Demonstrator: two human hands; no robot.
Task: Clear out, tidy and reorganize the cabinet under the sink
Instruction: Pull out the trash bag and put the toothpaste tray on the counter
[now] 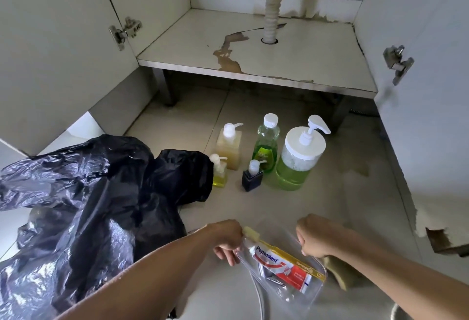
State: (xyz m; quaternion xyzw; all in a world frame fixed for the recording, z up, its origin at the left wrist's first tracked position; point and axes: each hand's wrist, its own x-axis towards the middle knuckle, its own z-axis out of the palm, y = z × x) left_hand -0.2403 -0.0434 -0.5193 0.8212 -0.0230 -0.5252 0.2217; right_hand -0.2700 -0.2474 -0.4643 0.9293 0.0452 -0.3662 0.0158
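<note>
The cabinet shelf (291,53) under the sink stands bare, its white surface peeled and stained around the drain hose (272,2). A clear zip pouch (299,291) lies low in front of me with a red and white toothpaste tube (281,266) inside. My left hand (225,239) pinches the pouch's upper left corner. My right hand (317,237) is curled at the pouch's other end and seems to grip its top edge. On the floor tiles beyond stand several soap bottles: a big green pump jar (297,162), a green bottle (266,147), an amber pump bottle (228,147).
A crumpled black rubbish bag (83,205) spreads over the floor at the left. Both cabinet doors (50,53) hang open at either side. A small yellow pump bottle (219,171) and a small black one (251,176) stand nearest me. A yellowish sponge (340,271) lies under my right wrist.
</note>
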